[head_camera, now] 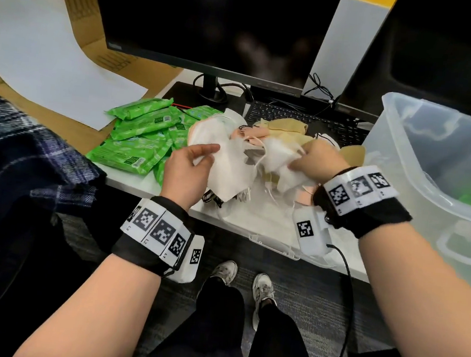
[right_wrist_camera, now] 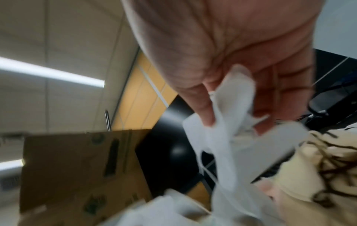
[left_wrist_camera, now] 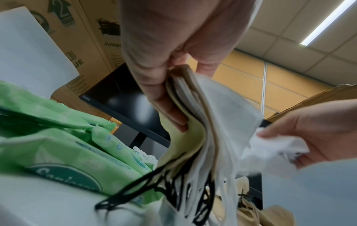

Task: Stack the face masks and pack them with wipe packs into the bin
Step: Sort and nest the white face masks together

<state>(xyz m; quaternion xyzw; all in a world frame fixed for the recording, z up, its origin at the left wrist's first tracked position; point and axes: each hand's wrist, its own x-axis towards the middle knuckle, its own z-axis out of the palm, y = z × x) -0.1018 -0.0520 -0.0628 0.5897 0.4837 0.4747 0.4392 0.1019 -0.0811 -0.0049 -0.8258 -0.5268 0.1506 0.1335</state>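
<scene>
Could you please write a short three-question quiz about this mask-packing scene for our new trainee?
1. True or false: the left hand holds a gathered stack of flat fabric face masks.
2. Which hand pinches a single white face mask? A) left hand B) right hand
3. Fill in: the green plastic wipe packs lie on the ____, not in the clear plastic bin.

Key: 1 true; 2 B; 3 desk.

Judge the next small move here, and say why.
Probably bring the white mask pinched in the right hand onto the stack of masks gripped by the left hand: loose masks remain on the desk, so stacking looks unfinished.
</scene>
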